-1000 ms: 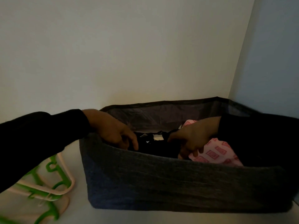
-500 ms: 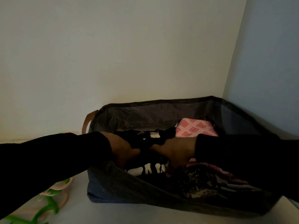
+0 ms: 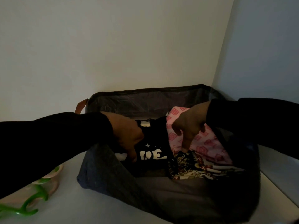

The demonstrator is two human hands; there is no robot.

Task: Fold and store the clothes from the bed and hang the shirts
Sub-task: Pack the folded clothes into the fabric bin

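Black shirt (image 3: 153,143) lies between both hands' fingers (image 3: 132,156).

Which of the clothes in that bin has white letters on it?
The black garment under the left hand. The pink one has square patterns; the dark one has ornate print.

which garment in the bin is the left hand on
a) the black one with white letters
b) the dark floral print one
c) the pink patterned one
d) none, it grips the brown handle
a: the left hand rests with curled fingers on the black garment with white letters inside the grey fabric bin, while the right hand reaches down beside the pink patterned cloth.
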